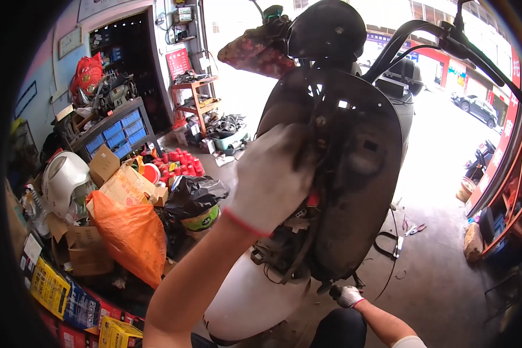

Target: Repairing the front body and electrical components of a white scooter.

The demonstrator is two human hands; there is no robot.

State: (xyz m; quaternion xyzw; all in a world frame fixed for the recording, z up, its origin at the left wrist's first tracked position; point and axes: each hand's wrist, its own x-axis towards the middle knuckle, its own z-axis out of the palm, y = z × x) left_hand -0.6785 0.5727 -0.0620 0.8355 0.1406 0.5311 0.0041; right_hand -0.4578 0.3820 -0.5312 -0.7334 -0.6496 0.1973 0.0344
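My left hand (pixel 272 177), in a white glove, reaches up into the dark scooter body (pixel 359 185) among the cables (pixel 313 151) down its middle. Its fingers are curled there, and what they hold is hidden. Lower right, my gloved right hand (pixel 346 297) is closed at the bottom edge of that body, by a small dark part I cannot make out. Exposed wiring (pixel 281 261) hangs at the lower left of the body, above a white panel (pixel 249 301). The handlebar (pixel 446 40) is above.
An orange sack (pixel 124 238), cardboard boxes (pixel 90 249), red cylinders (pixel 180 165) and a white helmet (pixel 61 180) crowd the left. Pliers (pixel 412 229) and a hacksaw (pixel 388 243) lie on the floor (pixel 417 272). A shelf (pixel 504 214) stands at the right.
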